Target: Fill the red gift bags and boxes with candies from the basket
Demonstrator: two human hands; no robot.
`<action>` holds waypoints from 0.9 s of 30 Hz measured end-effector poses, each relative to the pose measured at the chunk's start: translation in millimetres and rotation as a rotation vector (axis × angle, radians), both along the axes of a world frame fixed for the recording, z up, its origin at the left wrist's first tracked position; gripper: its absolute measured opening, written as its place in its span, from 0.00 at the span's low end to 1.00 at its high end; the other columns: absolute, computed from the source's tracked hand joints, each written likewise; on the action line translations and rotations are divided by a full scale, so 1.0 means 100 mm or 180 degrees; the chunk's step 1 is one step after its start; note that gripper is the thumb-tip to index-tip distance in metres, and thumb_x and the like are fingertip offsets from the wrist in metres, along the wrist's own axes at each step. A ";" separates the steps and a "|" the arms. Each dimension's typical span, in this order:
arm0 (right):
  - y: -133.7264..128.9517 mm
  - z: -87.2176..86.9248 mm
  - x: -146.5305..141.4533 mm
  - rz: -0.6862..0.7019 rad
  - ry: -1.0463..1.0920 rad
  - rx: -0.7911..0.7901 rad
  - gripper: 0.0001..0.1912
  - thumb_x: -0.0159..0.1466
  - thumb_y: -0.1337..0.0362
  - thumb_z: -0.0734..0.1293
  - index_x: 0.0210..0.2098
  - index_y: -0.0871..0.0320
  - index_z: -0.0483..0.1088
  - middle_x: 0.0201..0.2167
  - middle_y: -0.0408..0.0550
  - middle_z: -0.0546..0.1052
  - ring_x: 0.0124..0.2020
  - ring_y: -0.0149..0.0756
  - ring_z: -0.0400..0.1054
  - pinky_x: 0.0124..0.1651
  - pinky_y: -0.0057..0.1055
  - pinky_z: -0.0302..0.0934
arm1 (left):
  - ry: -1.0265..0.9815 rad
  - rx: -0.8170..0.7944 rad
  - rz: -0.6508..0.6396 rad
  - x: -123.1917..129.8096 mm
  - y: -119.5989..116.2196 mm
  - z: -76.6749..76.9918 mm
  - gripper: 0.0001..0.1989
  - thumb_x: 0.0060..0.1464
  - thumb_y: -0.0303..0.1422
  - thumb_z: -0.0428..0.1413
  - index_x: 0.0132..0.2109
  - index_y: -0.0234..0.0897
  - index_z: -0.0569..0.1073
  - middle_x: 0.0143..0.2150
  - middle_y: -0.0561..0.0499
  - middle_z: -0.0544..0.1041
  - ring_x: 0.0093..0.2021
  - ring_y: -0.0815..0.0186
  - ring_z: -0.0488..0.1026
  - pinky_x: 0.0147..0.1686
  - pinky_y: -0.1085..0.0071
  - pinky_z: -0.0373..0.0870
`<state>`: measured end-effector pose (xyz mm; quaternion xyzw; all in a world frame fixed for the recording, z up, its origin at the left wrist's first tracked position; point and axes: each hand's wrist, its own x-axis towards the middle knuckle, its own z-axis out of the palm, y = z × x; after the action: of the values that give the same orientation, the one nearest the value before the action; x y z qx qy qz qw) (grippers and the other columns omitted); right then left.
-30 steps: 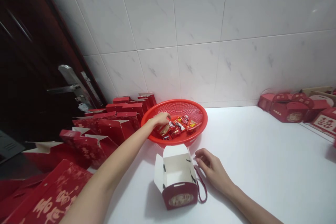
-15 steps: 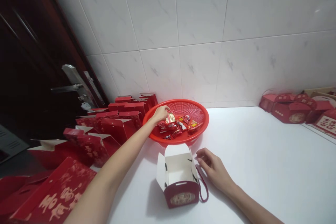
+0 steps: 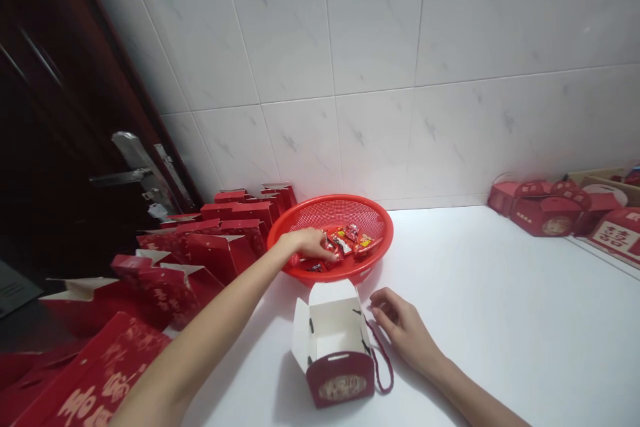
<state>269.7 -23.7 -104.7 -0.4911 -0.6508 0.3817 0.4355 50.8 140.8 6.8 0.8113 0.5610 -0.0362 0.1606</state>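
Observation:
My left hand [image 3: 311,243] reaches into a red plastic colander [image 3: 280,235], its fingers bent down around a red-wrapped candy among several wrapped candies [image 3: 365,245]. The palm side of this hand is hidden, and it covers part of the pile. In front of the colander stands a small dark red gift box [image 3: 343,383] with its white flaps up and its inside bare. A dark red cord handle [image 3: 385,373] loops out on the box's right side. My right hand [image 3: 403,327] rests on the table beside the box, loosely curled with nothing in it.
Rows of red paper bags [image 3: 220,253] line the left side, next to a dark door with a metal handle [image 3: 120,177]. Several red gift boxes [image 3: 547,215] stand at the back right on the white table [image 3: 480,280]. A tiled wall [image 3: 375,140] closes off the back.
My left hand has moved down and slightly right, deeper into the candies. The round gold piece seen by its fingers before no longer shows. My right hand stays beside the box; the view shifted slightly.

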 end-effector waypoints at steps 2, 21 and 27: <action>0.00 0.01 0.00 0.0003 0.0009 -0.0023 0.10 0.63 0.58 0.60 0.36 0.56 0.67 0.32 0.48 0.76 0.29 0.36 0.66 0.34 0.33 0.60 | 0.0399 -0.0336 -0.0122 0.04 -0.07 -0.10 0.13 0.34 0.38 0.68 0.20 0.39 0.72 0.23 0.47 0.77 0.31 0.54 0.77 0.36 0.65 0.73; 0.01 -0.05 0.01 -0.0004 -0.0082 0.0139 0.08 0.63 0.61 0.61 0.36 0.58 0.69 0.32 0.48 0.77 0.30 0.36 0.67 0.34 0.32 0.60 | -0.3009 -0.1731 -0.0053 0.35 -0.16 0.06 0.08 0.55 0.36 0.60 0.37 0.35 0.73 0.40 0.46 0.81 0.37 0.62 0.80 0.39 0.67 0.75; 0.03 -0.07 0.01 0.0003 -0.0088 0.0160 0.07 0.63 0.62 0.62 0.36 0.57 0.69 0.34 0.48 0.77 0.30 0.36 0.67 0.34 0.32 0.60 | -0.3044 -0.1477 0.0108 0.33 -0.10 -0.01 0.13 0.56 0.39 0.62 0.42 0.34 0.76 0.43 0.45 0.81 0.33 0.67 0.77 0.37 0.69 0.74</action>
<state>271.1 -21.1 -111.8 -0.4849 -0.6664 0.3586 0.4384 84.1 130.7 5.6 0.6712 0.4155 0.2173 0.5742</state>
